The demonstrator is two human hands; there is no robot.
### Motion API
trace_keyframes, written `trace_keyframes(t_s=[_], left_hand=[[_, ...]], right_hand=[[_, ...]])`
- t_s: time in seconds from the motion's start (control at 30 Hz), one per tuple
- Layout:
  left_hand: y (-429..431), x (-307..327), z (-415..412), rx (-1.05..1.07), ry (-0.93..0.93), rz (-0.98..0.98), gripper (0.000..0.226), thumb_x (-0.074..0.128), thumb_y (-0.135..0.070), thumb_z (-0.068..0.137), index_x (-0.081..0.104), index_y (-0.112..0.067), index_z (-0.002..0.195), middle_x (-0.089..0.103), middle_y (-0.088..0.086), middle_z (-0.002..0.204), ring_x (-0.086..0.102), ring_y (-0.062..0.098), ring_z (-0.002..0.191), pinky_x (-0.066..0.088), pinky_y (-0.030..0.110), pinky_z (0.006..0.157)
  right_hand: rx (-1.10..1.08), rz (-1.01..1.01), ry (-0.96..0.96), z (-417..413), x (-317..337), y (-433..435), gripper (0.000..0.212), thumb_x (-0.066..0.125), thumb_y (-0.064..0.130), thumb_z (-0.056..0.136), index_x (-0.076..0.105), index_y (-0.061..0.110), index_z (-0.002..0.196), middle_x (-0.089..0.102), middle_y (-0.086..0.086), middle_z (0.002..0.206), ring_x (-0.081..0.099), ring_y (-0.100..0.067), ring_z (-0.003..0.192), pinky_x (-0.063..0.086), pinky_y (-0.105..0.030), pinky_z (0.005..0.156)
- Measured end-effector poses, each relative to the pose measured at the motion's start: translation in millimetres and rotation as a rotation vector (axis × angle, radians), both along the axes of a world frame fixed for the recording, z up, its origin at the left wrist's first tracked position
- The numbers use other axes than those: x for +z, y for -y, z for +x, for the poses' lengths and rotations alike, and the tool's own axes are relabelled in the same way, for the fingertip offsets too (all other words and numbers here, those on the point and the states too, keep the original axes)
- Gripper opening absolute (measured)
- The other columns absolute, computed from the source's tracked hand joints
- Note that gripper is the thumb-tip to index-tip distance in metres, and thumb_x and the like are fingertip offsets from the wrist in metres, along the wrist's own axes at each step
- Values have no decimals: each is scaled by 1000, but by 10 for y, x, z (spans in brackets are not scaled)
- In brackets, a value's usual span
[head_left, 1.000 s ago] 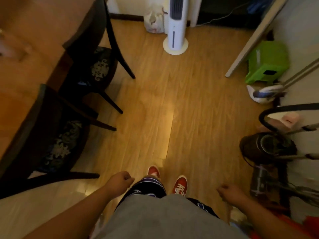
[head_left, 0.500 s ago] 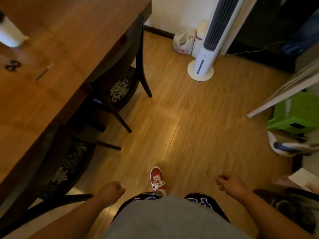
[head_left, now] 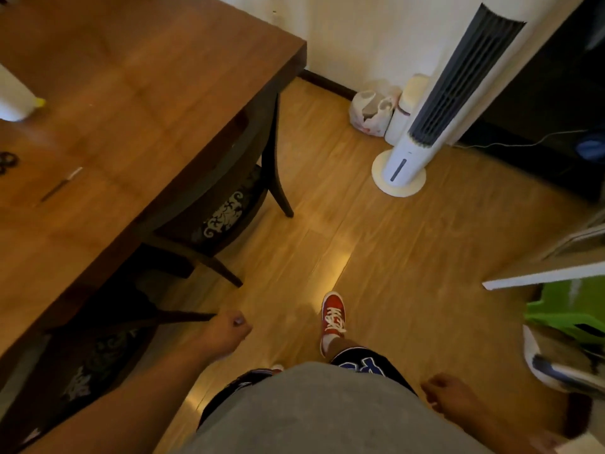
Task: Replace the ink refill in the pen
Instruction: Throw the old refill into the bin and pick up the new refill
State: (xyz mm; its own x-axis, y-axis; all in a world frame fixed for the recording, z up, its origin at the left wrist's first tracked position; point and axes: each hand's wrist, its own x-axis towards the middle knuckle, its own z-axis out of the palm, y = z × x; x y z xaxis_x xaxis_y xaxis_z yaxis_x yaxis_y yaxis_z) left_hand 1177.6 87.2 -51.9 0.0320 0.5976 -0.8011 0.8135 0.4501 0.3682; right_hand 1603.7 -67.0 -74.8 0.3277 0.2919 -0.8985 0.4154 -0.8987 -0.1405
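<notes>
A thin pen-like stick (head_left: 60,185) lies on the brown wooden table (head_left: 137,93) at the left, far from both hands. My left hand (head_left: 226,329) is a loose fist hanging over the floor beside the nearer chair, holding nothing. My right hand (head_left: 448,393) hangs low at the right with its fingers curled, also holding nothing that I can see. I am standing on the wooden floor in red shoes (head_left: 333,317).
Two dark chairs (head_left: 226,211) are tucked under the table's edge. A white tower fan (head_left: 425,126) and a plastic bag (head_left: 370,113) stand by the far wall. A green stool (head_left: 573,306) and a shoe (head_left: 556,368) lie at the right. Scissors (head_left: 6,162) and a white container (head_left: 14,96) rest on the table.
The view has swung left and up, bringing the table and the pen-like stick into sight. I have stepped forward; my left hand rose and my right hand dropped lower.
</notes>
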Motion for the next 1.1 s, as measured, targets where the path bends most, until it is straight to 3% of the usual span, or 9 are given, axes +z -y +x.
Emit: trace_keyframes(t_s=[0.23, 0.37, 0.47, 0.6, 0.73, 0.83, 0.9, 1.0, 1.1], left_hand=[[-265, 273, 52, 264, -59, -7, 29, 56, -28, 94, 65, -1, 91, 71, 14, 88, 61, 18, 71, 44, 27, 61], [-217, 391, -52, 466, -65, -27, 27, 55, -29, 95, 66, -5, 92, 72, 13, 91, 64, 21, 74, 48, 27, 63], [-261, 452, -161, 569, -29, -51, 26, 56, -29, 95, 65, -5, 90, 71, 14, 92, 65, 26, 78, 49, 30, 67], [-501, 728, -468, 519, -36, 103, 13, 56, -38, 93, 64, -30, 87, 71, -3, 86, 67, 11, 78, 50, 25, 66], [-769, 1160, -817, 592, 55, 253, 5, 57, -40, 91, 62, -42, 90, 71, -10, 84, 66, 0, 76, 54, 26, 69], [-1026, 1385, -898, 633, 101, 342, 9, 56, -39, 91, 62, -45, 91, 71, -14, 90, 66, -1, 80, 51, 22, 68], [-1513, 1338, -1606, 834, 64, 366, 9, 56, -38, 92, 62, -44, 91, 70, -7, 89, 67, 4, 81, 51, 21, 68], [-1817, 1258, -1626, 755, 18, 332, 11, 55, -39, 93, 61, -36, 102, 65, -8, 95, 64, 6, 84, 53, 21, 66], [-2017, 1046, -1685, 661, -92, 269, 27, 53, -39, 94, 57, -26, 117, 62, -1, 112, 61, 16, 101, 56, 38, 87]], right_hand=[[384, 79, -50, 104, 161, -1839, 23, 59, 30, 92, 62, 11, 79, 67, -7, 78, 65, -22, 70, 43, -26, 55], [579, 244, -155, -338, 457, -2846, 12, 57, 26, 94, 63, 16, 98, 69, -7, 95, 68, -23, 88, 53, -37, 79], [709, 392, -242, -810, 761, -3504, 9, 57, 23, 95, 63, 19, 101, 68, -2, 95, 65, -19, 88, 52, -31, 73], [841, 526, -324, -1543, 1226, -4190, 14, 58, 31, 93, 64, 27, 105, 65, 10, 99, 61, -3, 93, 47, -20, 71], [1046, 646, -324, -2129, 1636, -4493, 17, 58, 33, 93, 61, 30, 110, 63, 15, 100, 59, -2, 94, 52, -23, 77], [1145, 672, -321, -2363, 1851, -4494, 21, 58, 36, 92, 59, 34, 113, 62, 18, 99, 59, 1, 92, 52, -19, 75], [1314, 623, -345, -3392, 1747, -5203, 27, 58, 36, 93, 59, 30, 119, 62, 16, 101, 59, 0, 93, 53, -21, 78], [1375, 599, -394, -3688, 1789, -5260, 32, 56, 40, 94, 56, 28, 124, 60, 14, 105, 59, -3, 95, 53, -25, 81], [1399, 491, -436, -3984, 1634, -5354, 33, 55, 39, 95, 56, 25, 125, 61, 10, 109, 60, -8, 96, 55, -34, 86]])
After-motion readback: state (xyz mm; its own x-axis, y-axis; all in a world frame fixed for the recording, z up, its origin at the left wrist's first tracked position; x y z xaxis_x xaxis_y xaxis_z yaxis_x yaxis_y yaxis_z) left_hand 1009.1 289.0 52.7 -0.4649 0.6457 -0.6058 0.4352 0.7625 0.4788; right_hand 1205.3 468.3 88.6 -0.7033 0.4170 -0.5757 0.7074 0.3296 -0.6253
